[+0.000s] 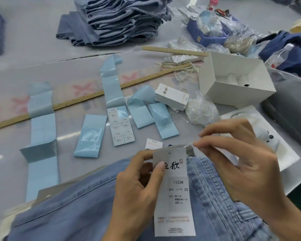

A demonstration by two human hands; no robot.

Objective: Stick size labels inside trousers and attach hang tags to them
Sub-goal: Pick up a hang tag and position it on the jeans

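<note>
A long white hang tag, printed "1103#" and "XS", stands upright over blue denim trousers lying at the near edge of the table. My left hand pinches the tag's upper left edge with thumb and fingers. My right hand pinches a thin white string at the tag's top right corner. A strip of size labels on light blue backing lies just beyond. A stack of blank hang tags rests further back.
Several pale blue backing strips lie spread over the table. Two wooden rulers cross the middle. An open white box stands at the right, a pile of folded jeans at the back, and plastic bags with strings beside the tags.
</note>
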